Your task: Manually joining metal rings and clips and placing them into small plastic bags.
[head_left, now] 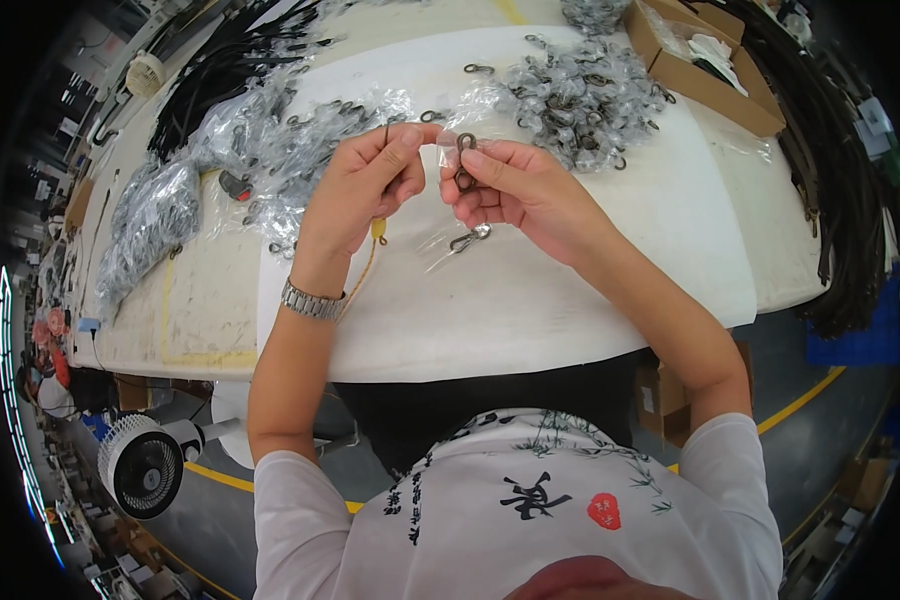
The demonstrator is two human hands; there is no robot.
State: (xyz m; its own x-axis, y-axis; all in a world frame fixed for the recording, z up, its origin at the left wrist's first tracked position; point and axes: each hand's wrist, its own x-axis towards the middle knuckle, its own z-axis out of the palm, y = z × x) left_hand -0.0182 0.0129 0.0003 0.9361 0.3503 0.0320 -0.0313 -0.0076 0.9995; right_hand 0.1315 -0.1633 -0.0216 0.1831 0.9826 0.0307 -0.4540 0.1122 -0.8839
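Note:
Above the white sheet, my right hand (515, 185) pinches a dark bronze metal snap hook (466, 143) between thumb and fingers. A scrap of clear plastic wrap (448, 152) sits around the hook's left side. My left hand (380, 180) is curled round a thin dark tool whose yellow end (378, 228) pokes out below the palm, with a yellowish cord hanging from it. The rest of that tool is hidden by the fingers. Its index finger reaches across to the plastic wrap. A silvery metal clasp (470, 238) lies on the sheet just below my hands.
Heaps of plastic-wrapped metal hooks (580, 105) lie beyond my hands, with more wrapped hooks (310, 140) at left. Black straps (225, 75) are piled far left. An open cardboard box (710, 65) stands far right, near hanging dark straps (850, 180). A fan (145, 465) stands lower left.

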